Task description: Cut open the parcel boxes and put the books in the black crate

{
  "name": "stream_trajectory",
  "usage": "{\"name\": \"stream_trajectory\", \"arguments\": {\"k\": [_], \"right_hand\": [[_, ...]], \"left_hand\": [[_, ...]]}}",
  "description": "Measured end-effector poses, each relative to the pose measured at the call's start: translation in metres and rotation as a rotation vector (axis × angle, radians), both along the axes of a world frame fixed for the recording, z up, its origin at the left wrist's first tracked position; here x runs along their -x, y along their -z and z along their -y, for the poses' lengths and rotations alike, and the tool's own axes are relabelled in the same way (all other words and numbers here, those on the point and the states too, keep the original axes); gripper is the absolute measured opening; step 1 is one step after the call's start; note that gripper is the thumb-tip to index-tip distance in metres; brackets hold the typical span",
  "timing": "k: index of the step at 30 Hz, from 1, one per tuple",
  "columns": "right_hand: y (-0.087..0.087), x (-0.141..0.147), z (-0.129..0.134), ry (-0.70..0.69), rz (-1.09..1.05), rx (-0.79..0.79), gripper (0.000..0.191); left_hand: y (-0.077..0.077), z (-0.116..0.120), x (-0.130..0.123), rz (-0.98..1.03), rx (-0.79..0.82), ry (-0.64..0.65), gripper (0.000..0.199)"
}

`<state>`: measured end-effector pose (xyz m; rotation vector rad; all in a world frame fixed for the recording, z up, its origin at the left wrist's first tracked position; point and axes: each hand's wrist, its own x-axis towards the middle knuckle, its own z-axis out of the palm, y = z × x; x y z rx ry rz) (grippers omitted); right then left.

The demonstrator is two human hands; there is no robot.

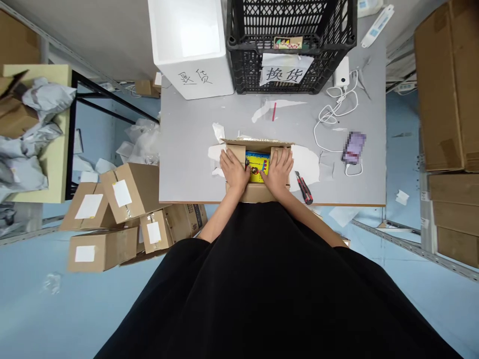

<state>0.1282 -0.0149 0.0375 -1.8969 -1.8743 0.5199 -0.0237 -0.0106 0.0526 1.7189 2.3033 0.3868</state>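
Note:
An open cardboard box [258, 192] stands at the near middle of the grey table [194, 124], its flaps spread. Inside it lies a yellow and blue printed item [257, 166], partly hidden by my hands. My left hand [234, 169] rests flat on the box's left flap, with its fingertips near the yellow item. My right hand [279, 169] lies flat on the right flap, its fingers reaching the item's edge. Neither hand visibly grips anything. Just right of the box lies a red and black box cutter [303, 187].
A white foam box [189, 45] and a black plastic crate [288, 45] with paper labels stand at the table's far edge. A power bank [342, 72], white cable [329, 119] and blurred phone [354, 148] lie at right. Cardboard boxes [130, 192] are piled beyond the left edge.

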Motion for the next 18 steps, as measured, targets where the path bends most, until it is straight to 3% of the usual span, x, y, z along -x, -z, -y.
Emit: {"name": "stream_trajectory", "arguments": {"k": [5, 9, 11, 14, 18], "right_hand": [[-0.005, -0.009, -0.006, 0.029, -0.003, 0.006, 0.073], [-0.016, -0.031, -0.009, 0.053, -0.141, 0.017, 0.066], [-0.022, -0.046, -0.011, 0.067, -0.244, 0.047, 0.061], [-0.027, -0.073, -0.014, 0.118, -0.392, 0.122, 0.053], [-0.020, -0.112, -0.022, 0.277, -0.383, 0.145, 0.043]], "left_hand": [[-0.020, -0.012, 0.021, 0.156, 0.116, -0.030, 0.078], [-0.038, -0.017, 0.058, 0.338, 0.145, -0.043, 0.048], [-0.040, -0.020, 0.081, 0.376, 0.144, -0.082, 0.042], [-0.031, -0.026, 0.113, 0.447, 0.151, -0.190, 0.042], [-0.003, -0.029, 0.136, 0.700, 0.174, -0.305, 0.039]]}}
